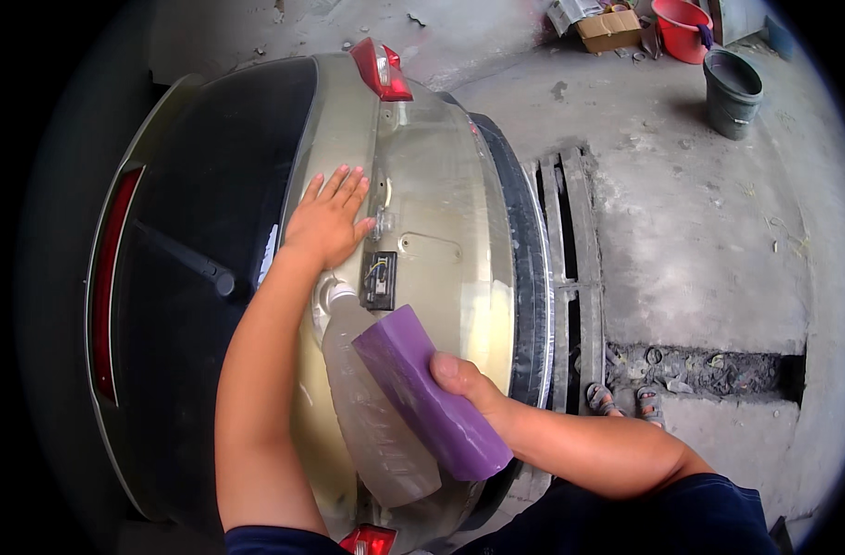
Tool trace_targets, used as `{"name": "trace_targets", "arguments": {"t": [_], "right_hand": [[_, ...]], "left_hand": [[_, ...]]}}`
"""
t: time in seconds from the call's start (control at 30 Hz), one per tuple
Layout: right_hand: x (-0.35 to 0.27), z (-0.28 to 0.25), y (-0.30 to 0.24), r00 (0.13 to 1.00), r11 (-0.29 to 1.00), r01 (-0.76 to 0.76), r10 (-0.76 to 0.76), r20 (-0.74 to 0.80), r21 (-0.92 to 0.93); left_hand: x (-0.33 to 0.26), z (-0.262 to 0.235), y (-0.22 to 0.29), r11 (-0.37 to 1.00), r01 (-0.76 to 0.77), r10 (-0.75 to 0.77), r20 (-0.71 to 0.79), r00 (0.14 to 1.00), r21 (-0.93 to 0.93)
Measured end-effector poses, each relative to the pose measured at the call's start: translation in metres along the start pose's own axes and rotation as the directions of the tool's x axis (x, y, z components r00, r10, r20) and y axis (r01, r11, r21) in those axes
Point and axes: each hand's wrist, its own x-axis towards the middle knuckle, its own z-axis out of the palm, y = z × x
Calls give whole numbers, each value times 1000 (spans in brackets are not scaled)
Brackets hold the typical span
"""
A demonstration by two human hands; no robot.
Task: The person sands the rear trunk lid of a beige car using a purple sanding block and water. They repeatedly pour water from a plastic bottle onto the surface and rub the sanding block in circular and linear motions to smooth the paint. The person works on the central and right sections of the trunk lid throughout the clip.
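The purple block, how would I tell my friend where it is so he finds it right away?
Start at the back of the gold car filling the middle of the picture. Near its lower end, the right hand holds the purple block together with a cloudy plastic bottle. The block is the only purple thing there, long and flat-sided, lying across the bottle.

Purple rectangular foam sanding block [432,405], tilted, long axis running 11 to 5 o'clock, gripped at its right edge. Cloudy translucent plastic bottle [372,416] with white cap at 11 o'clock, touching the block's left side.
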Motion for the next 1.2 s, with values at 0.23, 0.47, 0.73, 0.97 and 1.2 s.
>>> {"name": "trace_targets", "arguments": {"t": [0.23, 0.47, 0.73, 0.97, 1.2], "right_hand": [[-17, 9, 40, 986, 982, -167, 166, 12, 85], [-37, 30, 52, 952, 932, -304, 291, 94, 199], [-56, 31, 63, 932, 908, -363, 355, 80, 208], [-63, 42, 54, 970, 966, -236, 229, 79, 103], [-68, 44, 60, 982, 968, -188, 183, 45, 169]], "left_hand": [[-132, 3, 16, 984, 62, -82, -118, 990, -165], [-246, 5, 79, 992, 118, -116, 31, 993, -54], [-317, 14, 124, 988, 152, -152, 71, 986, 0], [-169, 6, 87, 886, 454, -463, -126, 877, -100], [-223, 13, 111, 934, 356, -357, 64, 932, 19]]}}
